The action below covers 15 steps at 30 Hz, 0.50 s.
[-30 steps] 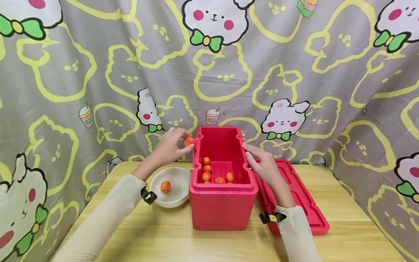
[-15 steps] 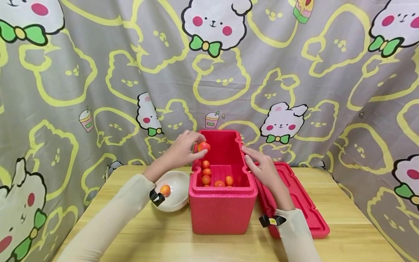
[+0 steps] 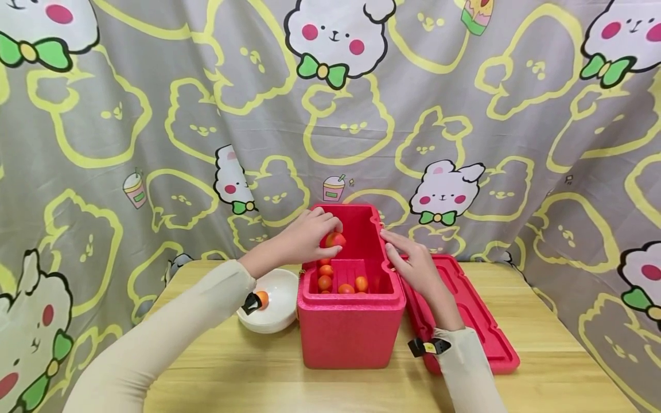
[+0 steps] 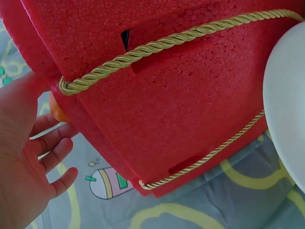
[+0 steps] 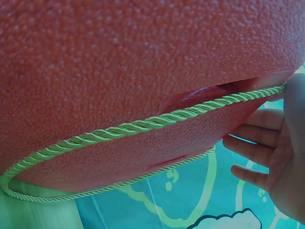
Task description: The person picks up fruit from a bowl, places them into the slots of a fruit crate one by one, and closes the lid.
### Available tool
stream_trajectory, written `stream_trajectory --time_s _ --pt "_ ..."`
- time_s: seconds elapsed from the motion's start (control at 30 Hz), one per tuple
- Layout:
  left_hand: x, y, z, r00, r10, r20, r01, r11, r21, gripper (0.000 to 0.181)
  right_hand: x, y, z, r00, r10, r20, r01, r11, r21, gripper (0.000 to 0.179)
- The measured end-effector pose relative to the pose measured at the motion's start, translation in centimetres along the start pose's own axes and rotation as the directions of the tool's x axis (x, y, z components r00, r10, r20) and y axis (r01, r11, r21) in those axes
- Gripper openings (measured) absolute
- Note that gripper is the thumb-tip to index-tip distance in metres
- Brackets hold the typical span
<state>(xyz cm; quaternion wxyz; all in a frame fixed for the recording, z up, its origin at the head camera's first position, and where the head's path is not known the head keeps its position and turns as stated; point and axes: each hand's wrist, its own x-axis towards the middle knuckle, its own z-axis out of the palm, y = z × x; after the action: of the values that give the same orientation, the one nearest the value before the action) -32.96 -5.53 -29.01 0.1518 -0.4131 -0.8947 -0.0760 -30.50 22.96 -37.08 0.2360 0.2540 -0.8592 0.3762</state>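
Observation:
In the head view a red foam box [image 3: 352,338] stands lidless on the table, with several small orange-red tomatoes [image 3: 325,283] on its floor near the front. My left hand [image 3: 310,238] reaches over the left rim and pinches another tomato [image 3: 335,240] between thumb and fingers, above the box's inside. That tomato [image 4: 58,109] shows partly behind the rim in the left wrist view. On the right rim rest the fairly straight fingers of my right hand [image 3: 417,261]. A white bowl [image 3: 276,324] left of the box holds one tomato [image 3: 263,299], partly covered by the wrist camera.
The red lid [image 3: 488,321] lies flat on the wooden table [image 3: 227,373] to the right, under my right forearm. Gold rope [image 4: 181,37] hangs along the box's left side, and more rope [image 5: 143,125] along the right. A patterned curtain [image 3: 356,103] stands close behind.
My left hand has moved rightward with the tomato, from outside the left rim to over the inside of the box. My right hand stays on the right rim.

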Motion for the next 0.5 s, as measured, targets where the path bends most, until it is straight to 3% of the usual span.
stream_trajectory --time_s 0.5 --pt "0.77 1.06 -0.21 0.994 0.059 0.093 -0.065 0.996 0.063 0.032 0.01 0.09 0.06 1.000 0.005 0.002 -0.005 1.000 -0.003 0.044"
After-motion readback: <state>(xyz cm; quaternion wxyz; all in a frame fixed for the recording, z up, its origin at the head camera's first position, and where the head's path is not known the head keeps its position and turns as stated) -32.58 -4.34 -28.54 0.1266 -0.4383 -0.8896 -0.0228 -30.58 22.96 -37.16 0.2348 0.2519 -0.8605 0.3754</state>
